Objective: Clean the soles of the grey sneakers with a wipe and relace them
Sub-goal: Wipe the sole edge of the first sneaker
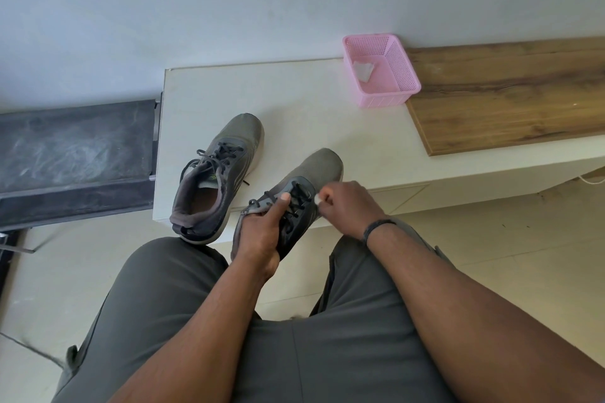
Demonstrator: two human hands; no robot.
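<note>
Two grey sneakers with black laces are in front of me. The left sneaker (220, 173) stands upright on the white table (294, 114), its heel over the front edge. My left hand (262, 235) grips the heel and collar of the right sneaker (314, 173), thumb lying along the tongue, toe resting on the table. My right hand (343, 206) is curled at the sneaker's right side near the laces, and a small white bit shows at its fingertips; I cannot tell whether that is a wipe or a lace end.
A pink mesh basket (406, 82) with a crumpled white wipe (362, 70) inside stands at the back of the table. A wooden board (507, 91) lies to its right. A dark bench (75, 147) sits left of the table. My knees are below the table edge.
</note>
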